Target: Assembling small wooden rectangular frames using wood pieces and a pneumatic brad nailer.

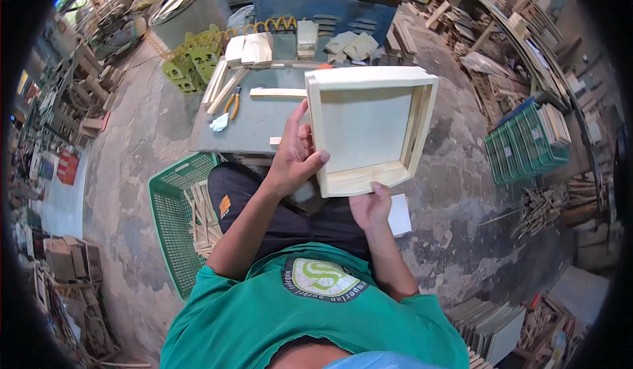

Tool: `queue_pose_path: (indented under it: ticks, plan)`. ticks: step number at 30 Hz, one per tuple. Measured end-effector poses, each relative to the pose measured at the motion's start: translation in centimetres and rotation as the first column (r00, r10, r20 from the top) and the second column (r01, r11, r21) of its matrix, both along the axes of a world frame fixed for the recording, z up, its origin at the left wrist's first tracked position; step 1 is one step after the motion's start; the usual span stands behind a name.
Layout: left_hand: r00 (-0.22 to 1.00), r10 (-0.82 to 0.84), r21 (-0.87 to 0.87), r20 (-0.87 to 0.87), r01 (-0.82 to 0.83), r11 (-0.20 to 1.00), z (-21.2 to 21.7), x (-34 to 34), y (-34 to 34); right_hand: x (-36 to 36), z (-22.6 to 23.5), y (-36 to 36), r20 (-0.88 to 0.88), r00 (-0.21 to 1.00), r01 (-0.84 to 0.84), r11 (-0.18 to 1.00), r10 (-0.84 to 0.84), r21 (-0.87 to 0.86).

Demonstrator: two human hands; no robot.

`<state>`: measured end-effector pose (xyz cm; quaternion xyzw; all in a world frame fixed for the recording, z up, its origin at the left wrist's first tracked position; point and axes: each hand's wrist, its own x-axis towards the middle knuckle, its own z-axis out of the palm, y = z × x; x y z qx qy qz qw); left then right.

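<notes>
A shallow square tray of pale wood (366, 74) is held up above my lap, tilted so that its inside shows. Its walls stand around a flat light panel. My left hand (295, 151) grips the tray's left wall, with the thumb on the front edge and the fingers partly behind. At the bottom wall, my right hand (371, 209) pinches the wood with its thumb in front; its other fingers are partly hidden. Behind the tray, the grey worktable (277, 126) carries pliers with orange handles (232, 102), a crumpled white scrap (219, 122) and a wooden strip (277, 92).
A green crate (173, 224) of wooden strips stands left of my legs. Stacked wood pieces (257, 48) line the table's far side, near a yellow coiled hose (273, 23). Another green crate (521, 143) stands at the right. Thin panels (484, 326) lean at the lower right.
</notes>
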<state>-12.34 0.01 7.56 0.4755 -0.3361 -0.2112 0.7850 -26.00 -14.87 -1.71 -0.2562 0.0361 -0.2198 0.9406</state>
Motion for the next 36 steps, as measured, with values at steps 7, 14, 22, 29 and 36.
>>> queue_pose_path:
  ticks: [7,14,22,29,36]
  plan:
    - [0.968,-0.049,0.073,0.246,0.032,0.997,1.8,-3.0,-3.2,-3.5,-1.6,-6.1,0.014,0.99,0.14,0.984,-0.142,0.108]
    - [0.876,-0.093,0.106,0.473,0.048,0.993,2.2,-5.3,-5.3,-7.0,-1.3,-8.8,0.087,0.969,0.227,0.973,-0.23,0.041]
    - [0.828,-0.076,0.065,0.556,0.048,0.997,1.5,-6.3,-7.2,-8.8,-1.1,-9.5,0.04,0.953,0.3,0.954,-0.3,0.017]
    - [0.778,-0.1,0.096,0.62,0.051,0.994,1.7,-5.9,-7.8,-8.9,-1.6,-9.6,0.004,0.94,0.342,0.939,-0.342,0.038]
    - [0.685,0.028,-0.011,0.728,-0.028,1.0,1.6,-5.3,-9.5,-9.0,-1.9,-9.3,0.032,0.939,0.343,0.939,-0.343,0.026]
